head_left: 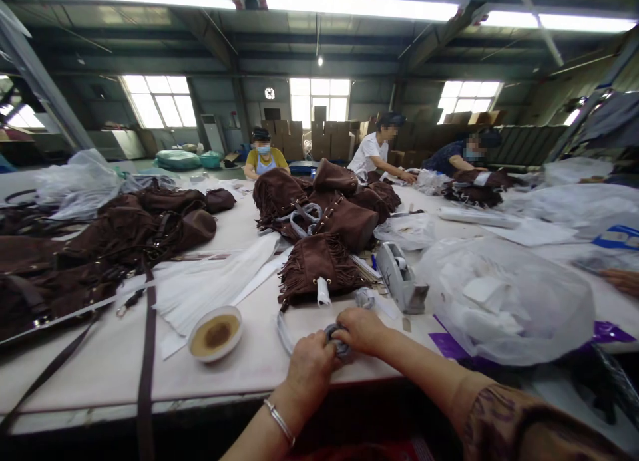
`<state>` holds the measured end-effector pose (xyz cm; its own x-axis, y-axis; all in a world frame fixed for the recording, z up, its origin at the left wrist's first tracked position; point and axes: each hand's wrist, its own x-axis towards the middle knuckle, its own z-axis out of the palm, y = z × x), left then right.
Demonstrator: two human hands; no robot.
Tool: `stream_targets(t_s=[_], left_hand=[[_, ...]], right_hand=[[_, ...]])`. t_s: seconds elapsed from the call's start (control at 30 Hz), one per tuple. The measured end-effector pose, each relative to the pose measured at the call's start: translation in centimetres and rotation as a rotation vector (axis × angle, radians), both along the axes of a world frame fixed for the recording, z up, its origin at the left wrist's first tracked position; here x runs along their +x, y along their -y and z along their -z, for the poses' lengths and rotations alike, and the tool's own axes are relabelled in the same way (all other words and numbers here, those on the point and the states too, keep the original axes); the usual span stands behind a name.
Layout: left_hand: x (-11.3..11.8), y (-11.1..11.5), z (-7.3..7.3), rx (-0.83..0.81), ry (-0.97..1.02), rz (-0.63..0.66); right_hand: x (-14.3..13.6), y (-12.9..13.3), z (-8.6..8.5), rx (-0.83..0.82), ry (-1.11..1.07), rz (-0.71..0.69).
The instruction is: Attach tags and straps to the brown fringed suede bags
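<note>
Both of my hands meet near the table's front edge around a plastic-wrapped bag strap [283,333]. My left hand [310,364] has its fingers curled onto the wrapped bundle. From the other side my right hand [360,328] is closed on the same bundle, which looks greyish between the fingers. The strap loops up towards a brown fringed bag [319,265] lying just beyond my hands. A white wrapped piece [323,292] hangs from the bag's front eyelets. My fingertips are partly hidden.
A bowl of brownish liquid [215,334] stands left of my hands. On the right are a tape dispenser [402,281] and a big clear plastic bag of white scraps [504,301]. More brown bags [324,208] are heaped behind, others at left [100,248]. Several people work across the table.
</note>
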<state>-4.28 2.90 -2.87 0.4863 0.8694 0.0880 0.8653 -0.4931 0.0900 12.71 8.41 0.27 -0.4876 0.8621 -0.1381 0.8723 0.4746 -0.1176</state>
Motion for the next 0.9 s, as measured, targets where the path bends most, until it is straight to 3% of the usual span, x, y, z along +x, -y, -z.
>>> stream_targets(t_s=[0.13, 0.2, 0.37, 0.63, 0.8, 0.9], left_hand=[[1.4, 1.4, 1.0, 0.050, 0.058, -0.112], [0.8, 1.6, 0.4, 0.026, 0.059, -0.081], [-2.2, 0.7, -1.6, -0.030, -0.004, 0.147], [-2.7, -0.9, -1.4, -0.085, -0.036, 0.139], [-5.9, -1.6, -1.0, -0.037, 0.029, 0.277], [-8.2, -2.1, -1.8, -0.015, 0.045, 0.203]], right_hand=[[-0.7, 0.7, 0.8, 0.023, 0.040, 0.096], [-0.7, 0.3, 0.7, 0.008, 0.032, 0.016], [-0.3, -1.3, 0.0, -0.033, 0.004, -0.254], [-0.4, -1.3, -0.6, 0.025, 0.007, -0.328], [-0.2, -1.0, -0.3, 0.033, -0.007, -0.314], [-0.2, -1.1, 0.0, 0.025, -0.017, -0.320]])
